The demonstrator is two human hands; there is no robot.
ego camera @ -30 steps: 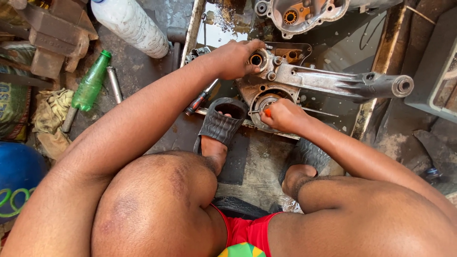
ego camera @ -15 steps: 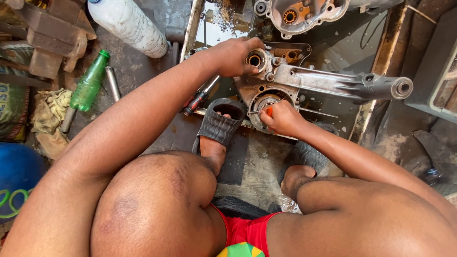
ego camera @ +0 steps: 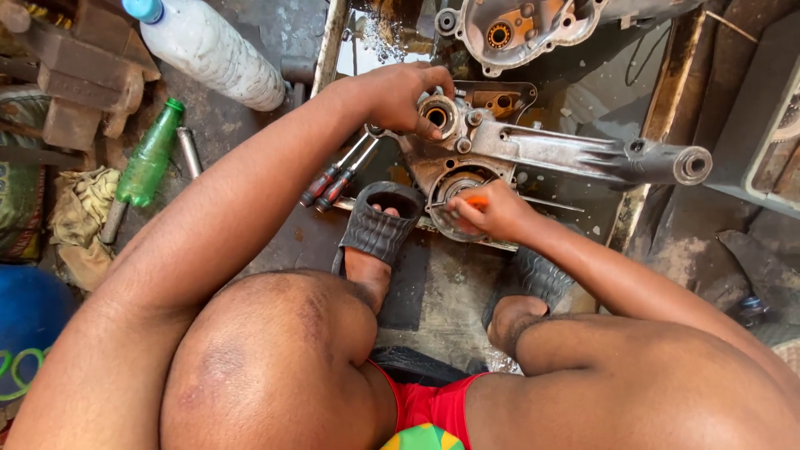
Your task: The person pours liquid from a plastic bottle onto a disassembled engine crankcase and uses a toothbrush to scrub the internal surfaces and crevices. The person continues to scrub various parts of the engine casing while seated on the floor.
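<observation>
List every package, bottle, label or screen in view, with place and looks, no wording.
White plastic bottle: top left, lying tilted, blue cap.
Green plastic bottle: left, lying on the floor, green cap, no visible label.
Printed sack: far left edge, green and pale, mostly cut off.
No screens or signs.

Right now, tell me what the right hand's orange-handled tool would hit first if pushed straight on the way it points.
Most likely the round bearing in the metal engine casing: the right hand aims the tool left at it, tip apparently already there, though depth is unclear.
</observation>
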